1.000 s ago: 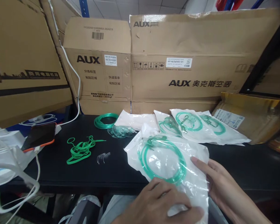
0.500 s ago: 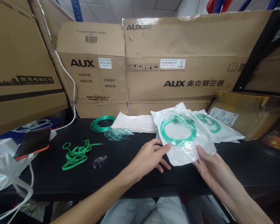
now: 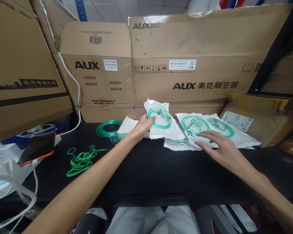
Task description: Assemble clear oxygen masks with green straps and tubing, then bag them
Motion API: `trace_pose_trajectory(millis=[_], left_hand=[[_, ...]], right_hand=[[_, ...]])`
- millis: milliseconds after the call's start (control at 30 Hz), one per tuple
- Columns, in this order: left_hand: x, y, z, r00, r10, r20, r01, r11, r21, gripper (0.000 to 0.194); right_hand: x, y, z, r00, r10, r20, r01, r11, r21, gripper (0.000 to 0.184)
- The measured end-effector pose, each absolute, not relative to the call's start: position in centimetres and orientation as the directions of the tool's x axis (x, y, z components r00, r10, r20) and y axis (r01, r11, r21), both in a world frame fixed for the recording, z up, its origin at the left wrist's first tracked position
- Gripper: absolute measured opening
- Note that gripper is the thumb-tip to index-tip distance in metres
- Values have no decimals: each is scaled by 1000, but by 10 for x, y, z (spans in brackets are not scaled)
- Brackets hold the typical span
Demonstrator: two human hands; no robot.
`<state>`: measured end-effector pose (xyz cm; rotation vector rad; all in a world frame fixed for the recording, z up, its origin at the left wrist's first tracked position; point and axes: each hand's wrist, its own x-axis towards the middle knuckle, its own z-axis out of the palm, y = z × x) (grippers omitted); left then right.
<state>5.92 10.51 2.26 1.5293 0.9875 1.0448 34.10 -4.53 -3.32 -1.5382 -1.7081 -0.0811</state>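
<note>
My left hand [image 3: 142,127] is closed on the left edge of a clear-fronted white pouch [image 3: 171,132] with coiled green tubing inside, raised and tilted above the back of the black table. My right hand [image 3: 218,146] is open, fingers apart, over the lower edge of a second pouch [image 3: 183,121] of coiled green tubing; whether the fingertips touch it I cannot tell. Another tubing pouch [image 3: 244,138] lies against that one on the right. Part of a further pouch [image 3: 172,145] shows beneath them. White packaging [image 3: 127,124] lies partly behind my left hand.
Loose green tubing [image 3: 107,134] is coiled at the back, beside clear plastic pieces [image 3: 116,139] partly covered by my forearm. A green strap [image 3: 81,162] lies tangled at left, near a phone [image 3: 36,148] and white cables. Cardboard boxes [image 3: 156,92] wall the back; a brown parcel [image 3: 266,113] stands right.
My left hand has moved up and left, carrying a tubing pouch. My right hand has let go of the pouch it held and opened over the pouches on the right.
</note>
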Motion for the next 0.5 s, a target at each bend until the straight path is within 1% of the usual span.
trace_pose_trajectory(millis=[67,133,233,300,367,433,500], left_hand=[[57,113,24,299,947,116,140,-164,976,31],[58,117,24,319,943,95,188,-162,969,31],[62,123,23,347,935,69,263,-167,950,30],[67,128,24,355,933,59,311,-177,934,30],[73,132,26,357,932,57,347,-189,919,30],[80,134,29,352,934,68,368,-205,907,32],[86,133,32,337,937,91,374,-222,900,33]], right_hand=[[341,-39,-39,-36,786,617,924,261,-278,43],[337,-33,-43,-122,783,611,960,249,-128,43],[335,-28,-47,-200,786,585,975,218,40,40],[340,-28,-50,-227,791,569,974,197,115,41],[350,-32,-54,-236,794,560,971,173,164,44],[361,-36,-58,-227,796,561,971,144,189,47],[373,-39,-62,-209,797,567,975,122,188,45]])
